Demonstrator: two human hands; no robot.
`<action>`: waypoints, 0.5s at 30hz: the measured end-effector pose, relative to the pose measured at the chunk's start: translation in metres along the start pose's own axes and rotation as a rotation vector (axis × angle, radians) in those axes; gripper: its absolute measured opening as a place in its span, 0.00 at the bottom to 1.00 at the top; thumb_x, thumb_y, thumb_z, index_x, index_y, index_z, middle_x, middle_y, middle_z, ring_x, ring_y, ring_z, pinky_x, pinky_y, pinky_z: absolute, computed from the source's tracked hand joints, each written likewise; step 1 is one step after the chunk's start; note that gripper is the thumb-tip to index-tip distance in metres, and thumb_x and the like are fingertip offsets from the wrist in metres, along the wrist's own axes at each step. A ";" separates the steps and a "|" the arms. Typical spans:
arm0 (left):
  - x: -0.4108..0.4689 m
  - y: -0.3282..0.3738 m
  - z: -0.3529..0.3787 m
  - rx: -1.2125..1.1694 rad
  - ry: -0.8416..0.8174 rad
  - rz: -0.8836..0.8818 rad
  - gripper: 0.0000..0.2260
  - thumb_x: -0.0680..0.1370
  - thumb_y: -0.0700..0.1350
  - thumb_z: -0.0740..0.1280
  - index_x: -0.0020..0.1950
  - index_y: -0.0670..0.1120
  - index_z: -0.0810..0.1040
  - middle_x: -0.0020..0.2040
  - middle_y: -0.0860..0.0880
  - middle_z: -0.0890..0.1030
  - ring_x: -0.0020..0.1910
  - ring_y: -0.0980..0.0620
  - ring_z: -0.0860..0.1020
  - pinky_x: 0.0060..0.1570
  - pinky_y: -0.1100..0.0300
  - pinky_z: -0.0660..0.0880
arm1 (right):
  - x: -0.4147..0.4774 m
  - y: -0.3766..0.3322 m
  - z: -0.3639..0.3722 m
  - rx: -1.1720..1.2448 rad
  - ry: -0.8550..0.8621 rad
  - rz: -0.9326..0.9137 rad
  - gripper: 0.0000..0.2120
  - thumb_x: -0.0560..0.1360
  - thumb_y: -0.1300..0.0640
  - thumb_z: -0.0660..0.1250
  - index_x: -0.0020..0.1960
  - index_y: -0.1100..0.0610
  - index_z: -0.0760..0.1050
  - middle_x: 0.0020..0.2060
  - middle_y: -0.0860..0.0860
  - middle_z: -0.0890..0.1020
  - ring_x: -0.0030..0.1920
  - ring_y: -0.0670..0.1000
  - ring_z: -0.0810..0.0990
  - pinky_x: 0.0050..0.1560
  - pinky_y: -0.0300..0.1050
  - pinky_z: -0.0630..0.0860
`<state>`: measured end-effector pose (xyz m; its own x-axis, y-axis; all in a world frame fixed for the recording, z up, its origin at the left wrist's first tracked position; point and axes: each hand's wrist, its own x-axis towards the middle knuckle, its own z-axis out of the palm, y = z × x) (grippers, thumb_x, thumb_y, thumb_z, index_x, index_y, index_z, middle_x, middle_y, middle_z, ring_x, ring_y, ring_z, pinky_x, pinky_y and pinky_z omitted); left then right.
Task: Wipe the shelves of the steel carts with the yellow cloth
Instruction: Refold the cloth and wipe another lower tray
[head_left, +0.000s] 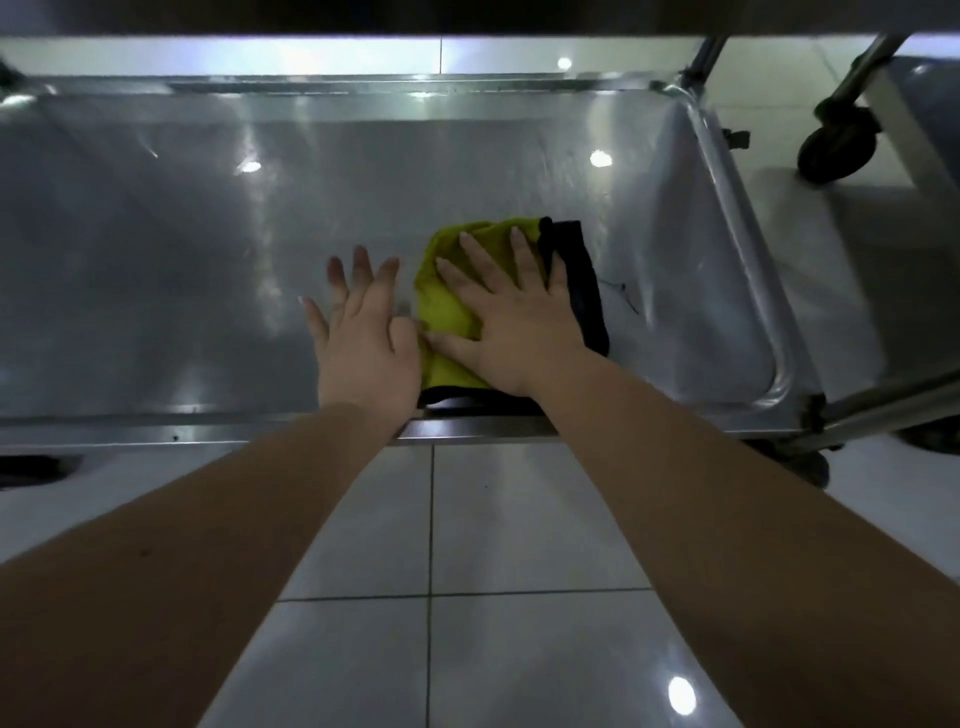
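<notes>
The shelf (208, 234), a low steel tray on a cart, is filling most of the view and glaring with reflected ceiling lights. The tiled floor (519, 545) is showing below it at 6 o'clock. A black caster wheel (836, 145) of a neighbouring cart is standing at 2 o'clock.

The yellow cloth (447, 317) is lying bunched on the shelf, toward 4 o'clock from its middle and close to the near rim. Its black backing (582, 280) is peeking out on the 3 o'clock side.

The right hand (514, 322) is pressing flat on the cloth with its fingers straight and spread, gripping nothing. The left hand (363, 338) is lying spread at the cloth's 9 o'clock edge. Its fingers are straight and blurred, and whether they are touching the steel I cannot tell.

By my reading, the wiping of this shelf is under way at its right end. The next move is calling for steady downward pressure while the cloth slides toward 9 o'clock, across the wide unwiped stretch.
</notes>
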<state>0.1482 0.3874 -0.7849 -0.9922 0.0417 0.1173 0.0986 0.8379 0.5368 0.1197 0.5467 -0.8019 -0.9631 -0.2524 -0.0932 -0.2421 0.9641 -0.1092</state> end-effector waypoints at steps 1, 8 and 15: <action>0.009 -0.006 -0.005 0.055 -0.010 0.038 0.31 0.73 0.46 0.47 0.78 0.47 0.59 0.80 0.45 0.52 0.78 0.46 0.44 0.73 0.48 0.34 | -0.002 0.006 0.001 0.008 0.008 0.016 0.38 0.73 0.26 0.47 0.78 0.38 0.44 0.79 0.42 0.41 0.77 0.60 0.35 0.71 0.68 0.35; 0.030 -0.053 -0.008 0.425 -0.233 0.174 0.23 0.83 0.53 0.48 0.79 0.56 0.51 0.80 0.52 0.51 0.79 0.48 0.45 0.74 0.42 0.39 | -0.005 0.011 0.004 -0.014 0.039 0.069 0.39 0.71 0.24 0.45 0.77 0.36 0.43 0.78 0.41 0.41 0.77 0.61 0.37 0.73 0.65 0.37; 0.034 -0.060 -0.009 0.383 -0.220 0.174 0.23 0.83 0.55 0.49 0.79 0.58 0.52 0.80 0.54 0.53 0.78 0.49 0.49 0.75 0.43 0.44 | -0.012 0.094 -0.013 -0.023 0.028 0.236 0.41 0.67 0.22 0.45 0.77 0.35 0.44 0.79 0.41 0.44 0.78 0.59 0.42 0.74 0.64 0.46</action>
<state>0.1097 0.3334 -0.8053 -0.9601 0.2785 -0.0238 0.2704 0.9471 0.1729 0.1070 0.6412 -0.7986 -0.9962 -0.0178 -0.0855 -0.0122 0.9978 -0.0651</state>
